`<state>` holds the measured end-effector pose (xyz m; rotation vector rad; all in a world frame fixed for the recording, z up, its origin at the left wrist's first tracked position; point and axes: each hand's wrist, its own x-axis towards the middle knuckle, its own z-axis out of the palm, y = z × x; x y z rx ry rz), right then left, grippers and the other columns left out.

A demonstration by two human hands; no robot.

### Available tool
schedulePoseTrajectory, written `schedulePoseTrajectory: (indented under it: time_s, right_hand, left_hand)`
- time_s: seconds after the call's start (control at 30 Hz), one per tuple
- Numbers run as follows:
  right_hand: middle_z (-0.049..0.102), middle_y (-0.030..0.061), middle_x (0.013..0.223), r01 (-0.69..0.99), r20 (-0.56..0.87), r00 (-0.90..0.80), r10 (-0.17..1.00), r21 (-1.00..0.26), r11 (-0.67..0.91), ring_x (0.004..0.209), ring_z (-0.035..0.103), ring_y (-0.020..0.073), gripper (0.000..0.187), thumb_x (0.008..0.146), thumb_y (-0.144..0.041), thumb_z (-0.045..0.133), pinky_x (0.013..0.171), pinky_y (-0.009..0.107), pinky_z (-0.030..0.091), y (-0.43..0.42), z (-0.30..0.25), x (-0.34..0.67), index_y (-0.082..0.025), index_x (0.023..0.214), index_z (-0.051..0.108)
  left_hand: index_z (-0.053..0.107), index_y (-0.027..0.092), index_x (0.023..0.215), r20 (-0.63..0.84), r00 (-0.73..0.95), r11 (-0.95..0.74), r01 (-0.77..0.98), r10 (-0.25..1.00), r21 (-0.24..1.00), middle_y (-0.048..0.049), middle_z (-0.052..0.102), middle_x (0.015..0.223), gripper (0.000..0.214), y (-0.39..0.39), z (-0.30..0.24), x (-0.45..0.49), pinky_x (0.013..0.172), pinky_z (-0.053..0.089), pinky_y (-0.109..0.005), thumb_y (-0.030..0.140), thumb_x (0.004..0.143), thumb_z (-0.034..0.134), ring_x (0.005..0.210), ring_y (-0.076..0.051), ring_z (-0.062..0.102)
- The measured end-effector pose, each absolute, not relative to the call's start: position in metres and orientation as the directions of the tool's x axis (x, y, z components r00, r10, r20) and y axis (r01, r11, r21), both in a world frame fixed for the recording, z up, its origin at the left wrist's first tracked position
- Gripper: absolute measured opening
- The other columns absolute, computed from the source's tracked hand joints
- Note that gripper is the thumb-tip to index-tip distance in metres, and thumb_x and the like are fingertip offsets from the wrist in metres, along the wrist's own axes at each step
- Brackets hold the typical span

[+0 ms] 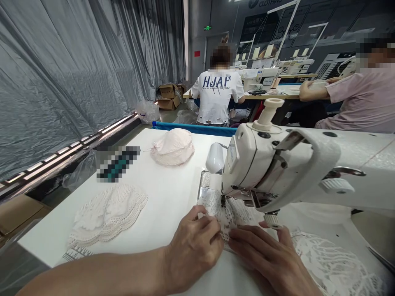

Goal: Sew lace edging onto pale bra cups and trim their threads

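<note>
A grey curtain (86,74) hangs to the left of the grip. Far beyond the grip stand cardboard boxes (167,103).

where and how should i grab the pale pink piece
Pinch the near rim of the pale pink piece, probably from the front left: the rim lies low beneath a raised dome, and the sewing machine stands to the right.

Bright tabletop (173,185) — dimmer back wall (231,20), sheen on the curtain (92,61).
</note>
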<state>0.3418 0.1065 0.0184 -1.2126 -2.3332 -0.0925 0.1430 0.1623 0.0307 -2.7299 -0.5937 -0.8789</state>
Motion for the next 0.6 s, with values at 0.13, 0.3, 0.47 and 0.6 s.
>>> schedulePoseTrajectory:
  time_s: [0.13, 0.3, 0.47, 0.6]
  right_hand:
    - [0.07, -0.0002, 0.107, 0.774, 0.442, -0.519, 0.731, -0.118, 0.622, 0.095, 0.063, 0.0162, 0.026, 0.095, -0.019, 0.038, 0.094, 0.039, 0.023, 0.108, 0.02, 0.344, -0.026, 0.099, 0.062]
    - [0.071, 0.0006, 0.1, 0.774, 0.505, -0.488, 0.712, -0.126, 0.62, 0.092, 0.063, 0.0162, 0.024, 0.095, -0.02, 0.04, 0.091, 0.038, 0.026, 0.109, 0.018, 0.34, -0.025, 0.095, 0.064]
    - [0.071, 0.0009, 0.096, 0.766, 0.548, -0.457, 0.7, -0.157, 0.623, 0.089, 0.064, 0.0155, 0.023, 0.094, -0.021, 0.042, 0.09, 0.037, 0.026, 0.11, 0.014, 0.334, -0.025, 0.093, 0.064]
    - [0.073, 0.0009, 0.089, 0.793, 0.648, -0.405, 0.645, -0.102, 0.601, 0.081, 0.065, 0.0167, 0.026, 0.095, -0.034, 0.042, 0.087, 0.037, 0.027, 0.113, 0.017, 0.333, -0.023, 0.086, 0.064]
  left_hand:
    - [0.058, 0.013, 0.068, 0.595, 0.742, -0.897, 0.435, 0.31, -0.075, 0.0001, 0.059, 0.068, 0.023, 0.16, 0.03, 0.144, 0.075, 0.044, -0.031, -0.006, 0.079, 0.05, 0.072, -0.011, 0.057]
    - [0.056, 0.013, 0.067, 0.541, 0.773, -0.893, 0.443, 0.332, -0.085, 0.001, 0.057, 0.068, 0.023, 0.159, 0.029, 0.144, 0.073, 0.042, -0.029, -0.005, 0.08, 0.05, 0.07, -0.01, 0.055]
    - [0.056, 0.013, 0.069, 0.549, 0.775, -0.899, 0.429, 0.315, -0.09, 0.0016, 0.054, 0.066, 0.021, 0.161, 0.031, 0.146, 0.07, 0.04, -0.029, -0.002, 0.082, 0.05, 0.064, -0.009, 0.052]
    - [0.056, 0.013, 0.072, 0.565, 0.77, -0.909, 0.409, 0.296, -0.082, 0.0016, 0.054, 0.067, 0.017, 0.162, 0.032, 0.147, 0.069, 0.04, -0.03, 0.005, 0.086, 0.05, 0.065, -0.01, 0.051]
